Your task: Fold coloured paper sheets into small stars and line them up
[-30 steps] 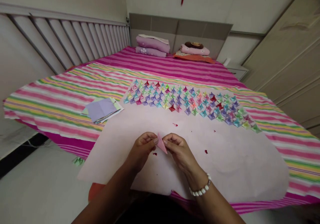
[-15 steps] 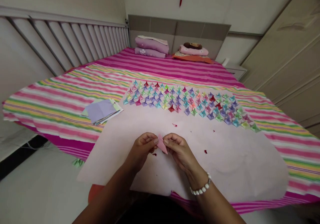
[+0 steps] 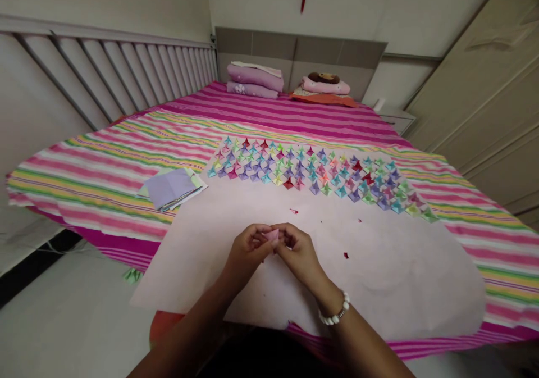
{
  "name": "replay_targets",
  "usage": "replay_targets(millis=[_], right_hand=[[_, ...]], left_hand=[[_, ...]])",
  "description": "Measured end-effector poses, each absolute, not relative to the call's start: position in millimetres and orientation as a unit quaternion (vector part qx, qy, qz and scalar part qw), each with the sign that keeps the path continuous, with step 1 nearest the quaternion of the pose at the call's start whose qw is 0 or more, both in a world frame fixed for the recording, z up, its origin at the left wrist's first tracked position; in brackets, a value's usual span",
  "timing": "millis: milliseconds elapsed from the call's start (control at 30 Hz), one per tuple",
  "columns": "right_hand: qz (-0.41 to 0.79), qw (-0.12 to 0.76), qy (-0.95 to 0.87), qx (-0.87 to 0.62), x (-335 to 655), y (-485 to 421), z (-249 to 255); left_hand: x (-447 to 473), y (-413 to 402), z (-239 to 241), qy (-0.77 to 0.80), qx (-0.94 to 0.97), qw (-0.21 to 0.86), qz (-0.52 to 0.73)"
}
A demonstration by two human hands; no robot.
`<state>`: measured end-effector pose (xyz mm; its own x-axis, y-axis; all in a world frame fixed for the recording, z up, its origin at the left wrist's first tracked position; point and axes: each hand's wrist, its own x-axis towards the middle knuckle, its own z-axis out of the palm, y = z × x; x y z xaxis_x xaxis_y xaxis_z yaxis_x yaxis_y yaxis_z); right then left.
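My left hand (image 3: 246,250) and my right hand (image 3: 297,251) meet over a large pale pink sheet (image 3: 391,271) laid on the bed. Both pinch a small pink folded paper (image 3: 272,235), which is mostly hidden between the fingertips. A white bead bracelet (image 3: 334,313) is on my right wrist. Beyond the hands, several small folded paper pieces in many colours (image 3: 311,173) lie in rows on the sheet.
A stack of pastel paper squares (image 3: 170,187) lies to the left on the striped bedspread (image 3: 105,159). Tiny red scraps (image 3: 346,255) dot the sheet. Pillows (image 3: 255,77) sit at the headboard. A slatted rail (image 3: 126,69) runs along the left, cupboards on the right.
My hands have closed in on each other. The pink paper, earlier hanging as a visible triangle between them, is now folded up and mostly covered by my fingers.
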<state>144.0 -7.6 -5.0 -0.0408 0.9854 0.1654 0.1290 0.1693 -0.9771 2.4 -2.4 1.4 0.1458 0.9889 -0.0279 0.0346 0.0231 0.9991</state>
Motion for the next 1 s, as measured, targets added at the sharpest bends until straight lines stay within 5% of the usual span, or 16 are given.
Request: replay_targets(millis=[200, 400, 833, 1000], right_hand=[[0.338, 0.503, -0.615, -0.504, 143.0, -8.3, -3.5], [0.208, 0.493, -0.692, -0.485, 138.6, -12.2, -1.3], [0.305, 0.554, -0.603, -0.486, 137.0, -11.1, -5.5], [0.223, 0.542, -0.65, -0.483, 134.2, -13.3, -1.3]], left_hand=[[5.1, -6.8, 3.3, 0.493, 0.619, 0.412, 0.451], [5.6, -6.1, 1.5, 0.491, 0.626, 0.431, 0.426], [4.6, -3.4, 1.8, 0.525, 0.622, 0.39, 0.431], [5.3, -0.6, 1.4, 0.542, 0.665, 0.318, 0.404]])
